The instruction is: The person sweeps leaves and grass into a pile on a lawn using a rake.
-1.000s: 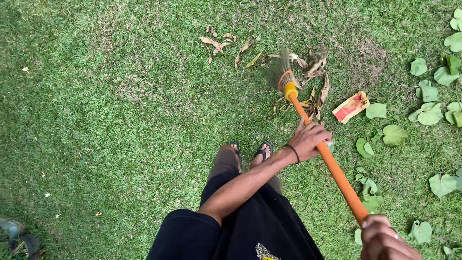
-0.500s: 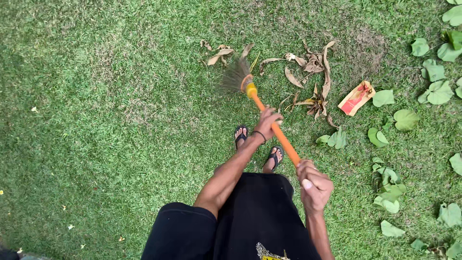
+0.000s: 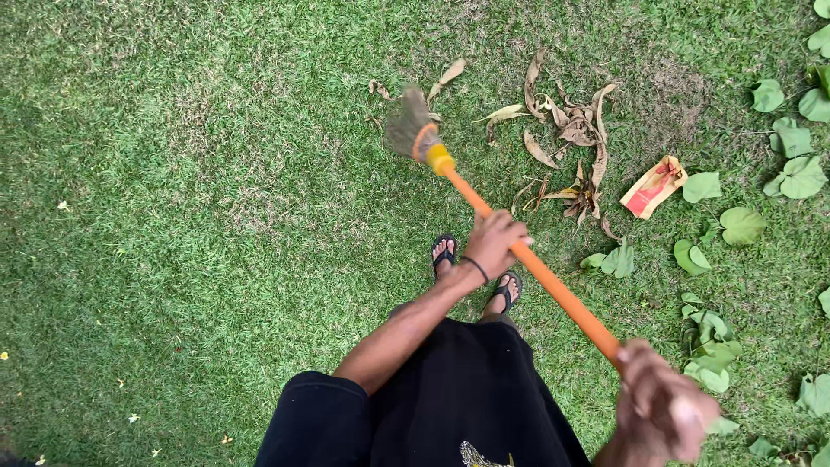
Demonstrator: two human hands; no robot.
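Gripping an orange broom handle (image 3: 553, 285), the left hand (image 3: 494, 242) closes around its middle while the right hand (image 3: 661, 411), blurred and partly cut off by the lower frame edge, closes around its upper end. The handle slants up-left to a yellow collar and a blurred bristle head (image 3: 406, 121) over the lawn (image 3: 173, 216). Sandalled feet (image 3: 444, 252) show partly behind the forearm. Dry brown leaves (image 3: 571, 130) lie just right of the bristles; a red-and-yellow wrapper (image 3: 653, 186) and green leaves (image 3: 791, 169) lie farther right, some cropped.
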